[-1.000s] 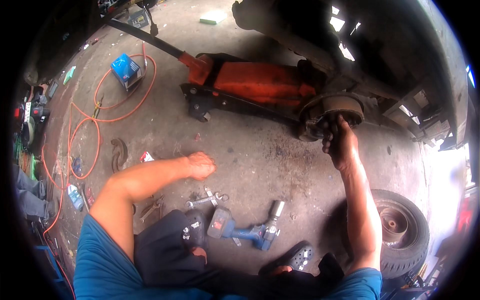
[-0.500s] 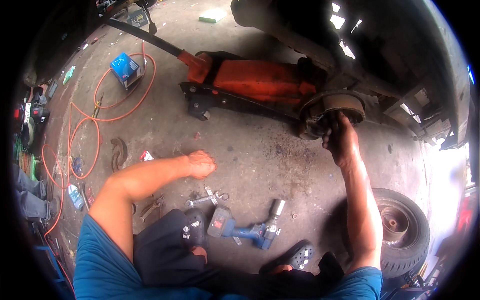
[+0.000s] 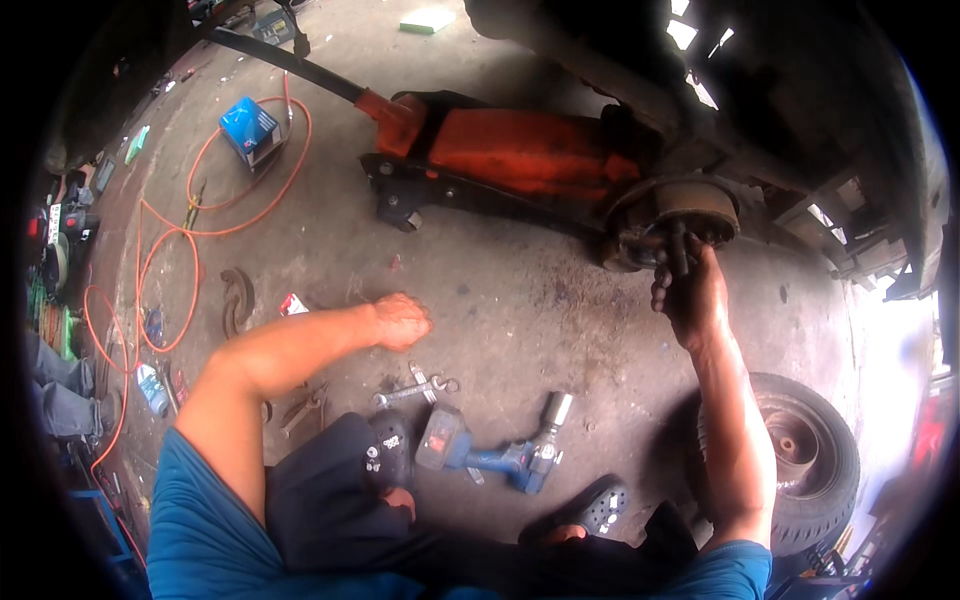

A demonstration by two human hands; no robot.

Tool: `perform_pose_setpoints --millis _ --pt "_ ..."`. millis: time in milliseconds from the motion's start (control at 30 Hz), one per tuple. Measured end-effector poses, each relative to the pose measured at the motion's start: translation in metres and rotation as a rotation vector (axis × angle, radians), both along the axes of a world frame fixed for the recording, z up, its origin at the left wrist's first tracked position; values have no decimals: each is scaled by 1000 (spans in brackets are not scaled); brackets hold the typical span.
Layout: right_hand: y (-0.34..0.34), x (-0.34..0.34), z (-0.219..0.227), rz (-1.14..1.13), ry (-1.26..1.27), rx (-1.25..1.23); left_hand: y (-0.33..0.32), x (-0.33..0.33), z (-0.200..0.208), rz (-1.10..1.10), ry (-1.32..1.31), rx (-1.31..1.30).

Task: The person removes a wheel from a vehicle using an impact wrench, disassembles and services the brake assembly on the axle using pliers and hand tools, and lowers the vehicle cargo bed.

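Observation:
My right hand (image 3: 693, 300) is closed, fingers curled, at the near side of a rusty round brake assembly (image 3: 695, 200) under the raised vehicle. Between the thumb and fingers shows a dark, stubby shape; grime and shadow hide whether it is a part or a finger. My left hand (image 3: 402, 322) hangs in a loose fist above the concrete, apart from any tool, with nothing visible in it. Nearest to it are crossed wrenches (image 3: 418, 388). A blue cordless impact wrench (image 3: 500, 455) with a long socket lies between my feet.
An orange floor jack (image 3: 520, 150) reaches under the vehicle. A removed wheel (image 3: 800, 460) lies on the right. Leftward are an orange air hose (image 3: 225, 232), a blue box (image 3: 250, 130), a curved brake shoe (image 3: 237, 302), pliers (image 3: 305, 408) and a bottle (image 3: 152, 390).
My right hand has drawn back slightly toward me, from inside the brake assembly to its near edge. My left hand has stayed in place.

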State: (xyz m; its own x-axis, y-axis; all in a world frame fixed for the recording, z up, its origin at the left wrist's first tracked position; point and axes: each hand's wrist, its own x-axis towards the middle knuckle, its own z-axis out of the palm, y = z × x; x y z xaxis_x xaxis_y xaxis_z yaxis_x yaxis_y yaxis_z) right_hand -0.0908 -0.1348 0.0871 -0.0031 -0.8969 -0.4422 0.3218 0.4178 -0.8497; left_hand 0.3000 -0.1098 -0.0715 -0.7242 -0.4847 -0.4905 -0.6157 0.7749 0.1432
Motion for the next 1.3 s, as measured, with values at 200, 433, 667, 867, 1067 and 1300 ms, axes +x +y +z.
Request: perform_pose_setpoints --millis 200,433,667,867,1067,1300 --pt "-8 0 -6 -27 -81 -7 -3 -6 1 6 -36 35" --pt "-13 2 -5 -6 -79 -22 -3 -4 3 8 2 21" --pt "-6 2 -2 -4 -62 -34 3 4 -1 13 -33 -4" --pt "9 0 -4 -50 -71 -17 -1 -1 0 -2 -27 20" --pt "46 8 -47 -157 86 -201 -2 -2 0 22 1 33" --pt "89 29 -127 587 997 -179 -4 -11 3 26 -110 68"
